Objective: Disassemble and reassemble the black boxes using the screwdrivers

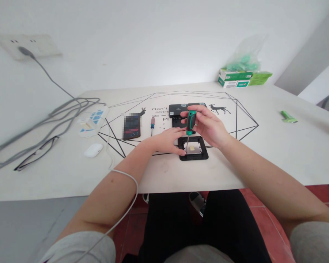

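My right hand (pixel 210 126) is closed around the green and black handle of a screwdriver (pixel 191 123), which stands nearly upright. Its thin shaft runs down to the left inner side of a square black plastic frame (pixel 197 157). Inside that frame lies a silvery plate (pixel 199 147) with a small pale yellow block (pixel 192 148) on it. At the frame's left side rests my left hand (pixel 168 140), fingers stretched out and thumb on the lower left corner. Whether the screwdriver tip sits in a screw is too small to tell. Black boxy parts (pixel 177 109) lie behind my hands, partly covered.
Left of my hands are a second screwdriver (pixel 152 123), a phone (pixel 132 126), a white earbud case (pixel 93 150), glasses (pixel 37 153), a compartment box (pixel 94 120) and grey cables (pixel 71 109). Small boxes (pixel 235 76) stand by the wall; a green tube (pixel 288 117) lies right.
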{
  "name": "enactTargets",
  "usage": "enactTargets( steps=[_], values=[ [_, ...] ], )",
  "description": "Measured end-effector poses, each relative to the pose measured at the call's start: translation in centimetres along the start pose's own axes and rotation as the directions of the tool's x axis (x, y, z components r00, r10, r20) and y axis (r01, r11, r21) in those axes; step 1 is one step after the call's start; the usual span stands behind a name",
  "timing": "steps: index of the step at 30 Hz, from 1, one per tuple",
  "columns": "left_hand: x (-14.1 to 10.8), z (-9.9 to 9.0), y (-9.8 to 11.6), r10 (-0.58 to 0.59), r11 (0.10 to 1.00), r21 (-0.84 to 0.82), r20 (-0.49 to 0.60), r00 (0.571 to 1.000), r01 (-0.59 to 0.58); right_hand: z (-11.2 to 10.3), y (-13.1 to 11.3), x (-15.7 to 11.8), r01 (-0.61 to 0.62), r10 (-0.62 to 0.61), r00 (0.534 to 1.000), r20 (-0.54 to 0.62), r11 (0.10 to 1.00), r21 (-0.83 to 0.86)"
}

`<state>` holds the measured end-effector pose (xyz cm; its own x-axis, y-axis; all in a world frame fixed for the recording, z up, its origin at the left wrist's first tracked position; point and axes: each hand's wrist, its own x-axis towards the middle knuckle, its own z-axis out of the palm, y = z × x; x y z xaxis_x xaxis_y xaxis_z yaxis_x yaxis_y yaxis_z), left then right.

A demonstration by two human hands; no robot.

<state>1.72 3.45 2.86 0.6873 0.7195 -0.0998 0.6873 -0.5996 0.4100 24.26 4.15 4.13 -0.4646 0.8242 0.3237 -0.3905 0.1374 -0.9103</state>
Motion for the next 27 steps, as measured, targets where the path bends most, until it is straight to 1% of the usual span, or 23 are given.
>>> enactTargets(
  steps=[4, 6, 8, 10, 13, 18, 20, 23, 25, 27],
  values=[
    [-0.11, 0.0, 0.19, -0.069, 0.998, 0.004, 0.03, 0.997, 0.069, -0.42, 0.43, 0.36, 0.106, -0.109, 0.993, -0.039, 0.991, -0.084],
    [-0.14, 0.02, 0.21, -0.087, 0.996, 0.001, 0.035, 0.996, 0.087, -0.61, 0.47, 0.48, 0.133, -0.138, 0.99, -0.042, 0.986, -0.105],
    [-0.15, 0.05, 0.13, -0.091, 0.996, -0.006, 0.042, 0.995, 0.092, -0.69, 0.4, 0.48, 0.123, -0.129, 0.99, -0.049, 0.986, -0.111],
    [-0.12, 0.11, -0.04, -0.087, 0.996, -0.013, 0.047, 0.995, 0.087, -0.64, 0.26, 0.38, 0.089, -0.094, 0.994, -0.049, 0.991, -0.1],
    [-0.05, 0.12, -0.2, -0.056, 0.998, -0.012, 0.033, 0.998, 0.056, -0.42, 0.05, 0.18, 0.04, -0.041, 0.999, -0.033, 0.998, -0.057],
    [0.0, -0.09, 0.11, -0.053, 0.999, 0.004, 0.023, 0.998, 0.052, -0.13, -0.12, 0.06, 0.024, -0.025, 0.999, -0.044, 1.0, -0.02],
    [-0.01, -0.15, 0.22, -0.069, 0.998, 0.011, 0.041, 0.997, 0.068, -0.19, -0.03, 0.14, 0.035, -0.038, 0.997, -0.068, 0.998, -0.042],
    [-0.05, -0.09, 0.2, -0.095, 0.995, 0.015, 0.056, 0.994, 0.095, -0.41, 0.3, 0.34, 0.104, -0.12, 0.987, -0.105, 0.983, -0.15],
    [-0.07, 0.0, 0.1, -0.091, 0.996, 0.015, 0.053, 0.994, 0.091, -0.53, 0.52, 0.44, 0.146, -0.169, 0.98, -0.107, 0.969, -0.2],
    [-0.09, 0.06, 0.01, -0.082, 0.997, 0.011, 0.047, 0.995, 0.082, -0.52, 0.58, 0.48, 0.144, -0.168, 0.98, -0.11, 0.97, -0.198]
  ],
)
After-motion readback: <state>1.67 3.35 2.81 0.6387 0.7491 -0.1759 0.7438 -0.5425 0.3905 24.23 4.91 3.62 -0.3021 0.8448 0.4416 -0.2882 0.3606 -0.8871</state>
